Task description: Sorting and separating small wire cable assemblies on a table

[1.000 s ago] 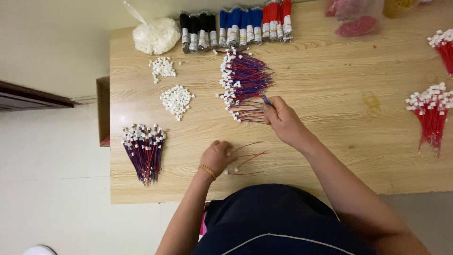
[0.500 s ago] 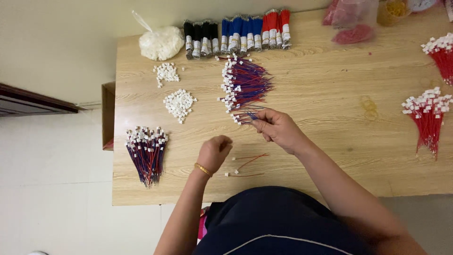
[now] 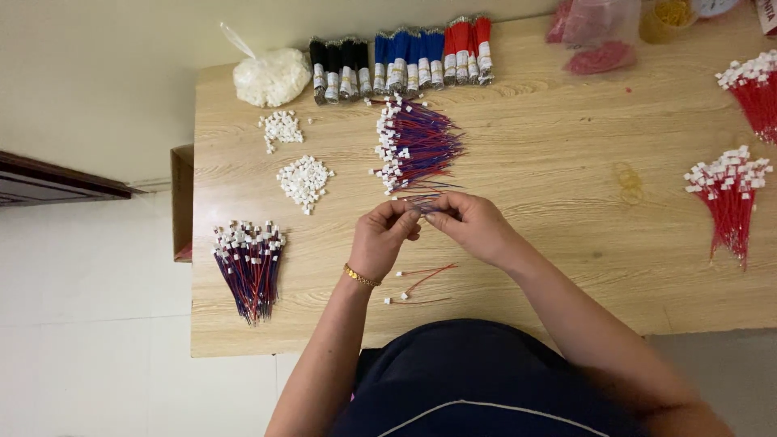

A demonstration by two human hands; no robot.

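My left hand (image 3: pixel 384 237) and my right hand (image 3: pixel 469 226) meet above the wooden table (image 3: pixel 550 243), both pinching a small bunch of thin blue wires (image 3: pixel 424 204) between their fingertips. Just beyond the hands lies a fan of red and blue wires with white connectors (image 3: pixel 414 146). A few loose red wires with white plugs (image 3: pixel 421 283) lie on the table near my body, below the hands. My left wrist wears a gold bracelet.
A finished bundle of wires (image 3: pixel 249 263) lies at the left front. Two heaps of white connectors (image 3: pixel 303 180) and a white bag (image 3: pixel 271 77) sit at the back left, wire spools (image 3: pixel 401 57) along the back, and red wire bundles (image 3: pixel 728 198) on the right.
My right hand drew a few blue wires from the pile toward me. My left hand rose from the loose red wires and joined it on the blue wires.
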